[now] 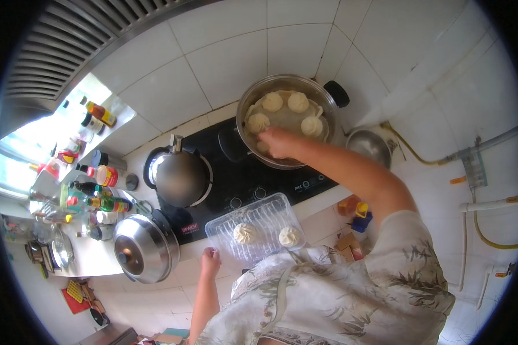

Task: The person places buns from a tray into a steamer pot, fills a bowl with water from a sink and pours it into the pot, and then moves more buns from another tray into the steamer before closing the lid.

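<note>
My right hand (278, 141) reaches into a steel steamer pot (246, 101) at the back of the stove. Its fingers close on a pleated bun (262, 147), which they partly hide. Around it on a pale steamer cloth (287, 123) sit more buns, among them one at the left (258, 123) and one at the right (311, 126). My left hand (210, 261) pinches the left rim of a clear plastic tray (263, 215). Two uncooked buns, one near the middle (244, 233) and one at the right (289, 236), lie in this tray.
A steel kettle (179, 179) stands on the black gas hob (228, 172). Left of the hob leans a domed steel lid (144, 248), beside several sauce bottles (112, 203). A steel bowl (368, 148) is right of the pot, near a yellow gas hose (414, 153).
</note>
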{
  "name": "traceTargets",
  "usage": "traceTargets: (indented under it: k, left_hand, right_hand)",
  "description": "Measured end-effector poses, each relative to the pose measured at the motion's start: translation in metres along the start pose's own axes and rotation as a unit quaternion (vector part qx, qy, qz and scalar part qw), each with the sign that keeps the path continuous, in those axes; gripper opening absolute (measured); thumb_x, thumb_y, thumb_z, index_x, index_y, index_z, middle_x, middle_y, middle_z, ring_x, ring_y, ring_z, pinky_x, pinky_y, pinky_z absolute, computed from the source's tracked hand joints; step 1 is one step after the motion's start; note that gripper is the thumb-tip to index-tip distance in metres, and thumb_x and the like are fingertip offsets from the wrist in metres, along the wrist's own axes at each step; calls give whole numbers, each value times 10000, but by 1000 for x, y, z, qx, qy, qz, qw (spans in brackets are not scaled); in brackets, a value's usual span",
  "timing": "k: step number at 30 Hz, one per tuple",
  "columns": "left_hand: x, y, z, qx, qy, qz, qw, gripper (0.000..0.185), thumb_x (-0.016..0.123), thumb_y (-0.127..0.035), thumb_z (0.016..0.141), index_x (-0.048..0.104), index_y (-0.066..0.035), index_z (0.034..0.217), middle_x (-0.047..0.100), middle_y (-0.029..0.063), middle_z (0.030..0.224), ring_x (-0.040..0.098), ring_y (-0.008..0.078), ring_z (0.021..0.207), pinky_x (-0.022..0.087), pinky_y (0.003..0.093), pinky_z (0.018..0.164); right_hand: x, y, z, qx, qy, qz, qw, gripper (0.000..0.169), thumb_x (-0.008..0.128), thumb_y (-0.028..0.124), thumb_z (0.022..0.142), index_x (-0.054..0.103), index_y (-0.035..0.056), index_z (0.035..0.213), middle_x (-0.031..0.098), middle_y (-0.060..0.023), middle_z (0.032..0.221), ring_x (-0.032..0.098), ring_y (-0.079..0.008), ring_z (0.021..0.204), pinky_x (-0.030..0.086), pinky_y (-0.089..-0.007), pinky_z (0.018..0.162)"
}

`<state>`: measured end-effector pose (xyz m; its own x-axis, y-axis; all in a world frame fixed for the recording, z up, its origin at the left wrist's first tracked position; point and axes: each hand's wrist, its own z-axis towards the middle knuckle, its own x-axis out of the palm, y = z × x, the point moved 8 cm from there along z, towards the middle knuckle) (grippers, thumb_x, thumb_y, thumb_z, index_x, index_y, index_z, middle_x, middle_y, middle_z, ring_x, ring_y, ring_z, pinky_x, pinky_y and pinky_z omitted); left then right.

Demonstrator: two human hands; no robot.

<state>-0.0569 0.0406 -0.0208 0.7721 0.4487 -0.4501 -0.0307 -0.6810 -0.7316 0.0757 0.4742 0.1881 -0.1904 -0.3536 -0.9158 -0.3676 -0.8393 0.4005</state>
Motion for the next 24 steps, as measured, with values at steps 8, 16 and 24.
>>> traceTargets:
  k: [8,16,24]
  left_hand:
    - [2,14,6,-4,3,-23,1000,190,542,-124,854,528,46,938,584,94,657,538,132,470,430,269,436]
    - [1,6,2,5,-3,-9,1000,180,546,-118,856,527,41,936,572,84,651,533,132,465,424,268,428]
    - [2,7,3,-8,2,-25,1000,153,528,-131,876,515,17,914,527,49,628,496,113,450,411,250,407]
  right_hand:
    - [8,-7,-4,-9,-43,-23,999,155,558,35,691,594,35,842,612,-193,892,582,-372,884,472,-447,755]
    - [-57,-14,-26,8,-117,50,992,346,678,154,679,610,38,997,616,-179,928,583,-348,909,471,-419,777]
    - [-84,-50,-50,72,-18,42,996,451,713,194,666,580,40,1069,598,-174,978,572,-342,932,459,-402,804]
